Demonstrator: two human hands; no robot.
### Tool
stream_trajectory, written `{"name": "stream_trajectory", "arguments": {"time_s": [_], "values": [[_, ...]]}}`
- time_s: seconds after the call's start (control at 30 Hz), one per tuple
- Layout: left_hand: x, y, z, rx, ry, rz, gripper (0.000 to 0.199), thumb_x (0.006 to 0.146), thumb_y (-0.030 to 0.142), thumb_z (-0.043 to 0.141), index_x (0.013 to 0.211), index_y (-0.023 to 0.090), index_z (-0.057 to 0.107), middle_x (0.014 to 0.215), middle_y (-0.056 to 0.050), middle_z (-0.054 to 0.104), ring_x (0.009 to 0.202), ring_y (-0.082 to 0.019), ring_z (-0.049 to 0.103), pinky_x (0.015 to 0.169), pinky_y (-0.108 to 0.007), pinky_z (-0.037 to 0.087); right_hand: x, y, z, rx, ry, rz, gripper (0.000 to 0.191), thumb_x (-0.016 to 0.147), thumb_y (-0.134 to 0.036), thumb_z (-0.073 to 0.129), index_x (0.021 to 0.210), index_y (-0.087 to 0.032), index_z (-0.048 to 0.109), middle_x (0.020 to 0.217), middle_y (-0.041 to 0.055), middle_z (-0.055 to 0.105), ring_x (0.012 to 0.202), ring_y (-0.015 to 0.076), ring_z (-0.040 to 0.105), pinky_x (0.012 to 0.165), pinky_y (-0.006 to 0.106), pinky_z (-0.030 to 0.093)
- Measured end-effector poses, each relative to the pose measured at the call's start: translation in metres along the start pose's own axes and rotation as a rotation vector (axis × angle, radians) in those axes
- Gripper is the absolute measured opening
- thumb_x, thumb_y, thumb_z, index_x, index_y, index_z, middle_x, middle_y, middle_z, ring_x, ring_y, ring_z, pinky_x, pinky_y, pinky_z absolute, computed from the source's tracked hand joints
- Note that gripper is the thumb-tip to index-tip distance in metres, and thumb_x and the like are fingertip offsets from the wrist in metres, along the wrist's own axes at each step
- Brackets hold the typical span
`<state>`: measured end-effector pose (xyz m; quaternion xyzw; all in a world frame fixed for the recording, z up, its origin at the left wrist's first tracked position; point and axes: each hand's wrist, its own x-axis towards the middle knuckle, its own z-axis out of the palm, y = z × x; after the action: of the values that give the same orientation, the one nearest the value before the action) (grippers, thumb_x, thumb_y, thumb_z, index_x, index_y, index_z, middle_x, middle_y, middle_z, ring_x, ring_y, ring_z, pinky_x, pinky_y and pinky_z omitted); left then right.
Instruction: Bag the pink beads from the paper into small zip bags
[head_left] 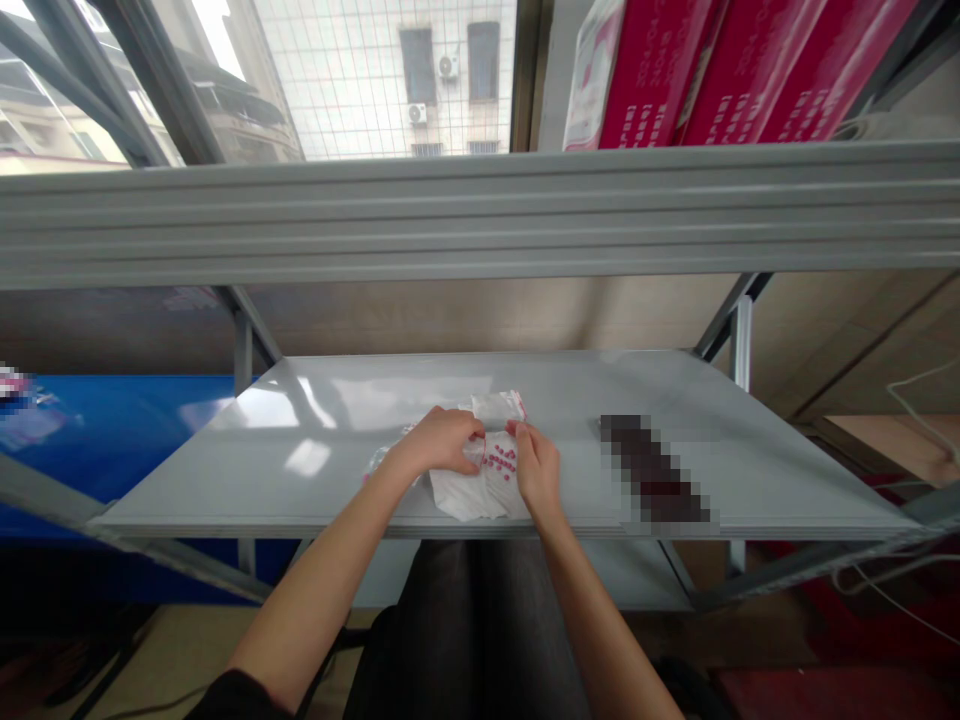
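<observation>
A white plastic packet with pink-red dots (471, 497) lies crumpled on the pale grey metal shelf (315, 470). My left hand (439, 442) presses on its upper left part, with the fingers gathering the plastic. My right hand (537, 466) pinches the packet near its top edge, beside the dots. A clear plastic piece (384, 462) shows just past my left wrist, partly hidden by it. A white folded flap with a red edge (498, 407) sticks up behind my fingers. Part of the packet is hidden under both hands.
A pixelated dark object (652, 470) lies on the shelf to the right. A grey steel beam (480, 215) crosses above, carrying red boxes (742, 70). A blue surface (112, 440) lies left of the shelf, and white cables (919, 410) hang at the right.
</observation>
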<state>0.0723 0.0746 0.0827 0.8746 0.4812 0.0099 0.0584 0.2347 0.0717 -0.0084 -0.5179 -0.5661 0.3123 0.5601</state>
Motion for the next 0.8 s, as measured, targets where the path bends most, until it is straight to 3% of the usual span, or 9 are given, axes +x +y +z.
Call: {"name": "stream_trajectory", "arguments": {"time_s": [0.23, 0.4, 0.57, 0.8], "values": [[0.005, 0.015, -0.01, 0.167, -0.024, 0.063, 0.016, 0.064, 0.014, 0.078, 0.077, 0.019, 0.071, 0.089, -0.008, 0.073, 0.098, -0.031, 0.059, 0.091, -0.043, 0.036, 0.0, -0.001, -0.001, -0.015, 0.001, -0.017, 0.047, 0.094, -0.043, 0.038, 0.092, -0.014, 0.075, 0.086, 0.012, 0.076, 0.085, 0.0261, 0.069, 0.078, 0.034, 0.049], [0.012, 0.021, -0.004, 0.224, -0.021, 0.096, 0.018, 0.065, 0.001, 0.074, 0.068, 0.017, 0.069, 0.084, -0.011, 0.073, 0.098, -0.033, 0.059, 0.097, -0.05, 0.031, -0.001, -0.002, -0.002, -0.022, -0.014, -0.032, 0.045, 0.094, -0.042, 0.038, 0.09, -0.014, 0.074, 0.086, 0.0115, 0.076, 0.085, 0.0257, 0.068, 0.078, 0.033, 0.049], [0.012, 0.022, 0.002, 0.233, -0.006, 0.125, 0.021, 0.068, 0.0, 0.075, 0.07, 0.021, 0.071, 0.082, -0.007, 0.075, 0.101, -0.031, 0.059, 0.106, -0.051, 0.024, -0.001, -0.001, -0.002, -0.03, -0.012, -0.042, 0.043, 0.094, -0.041, 0.04, 0.092, -0.015, 0.074, 0.087, 0.0111, 0.076, 0.086, 0.0256, 0.068, 0.079, 0.033, 0.049], [0.011, 0.018, -0.002, 0.186, -0.027, 0.124, 0.024, 0.062, -0.002, 0.079, 0.07, 0.02, 0.072, 0.084, -0.007, 0.075, 0.106, -0.032, 0.058, 0.112, -0.056, 0.016, -0.001, 0.0, -0.002, -0.031, -0.028, -0.049, 0.042, 0.093, -0.041, 0.041, 0.087, -0.015, 0.074, 0.084, 0.011, 0.076, 0.085, 0.0257, 0.068, 0.078, 0.032, 0.048]]}}
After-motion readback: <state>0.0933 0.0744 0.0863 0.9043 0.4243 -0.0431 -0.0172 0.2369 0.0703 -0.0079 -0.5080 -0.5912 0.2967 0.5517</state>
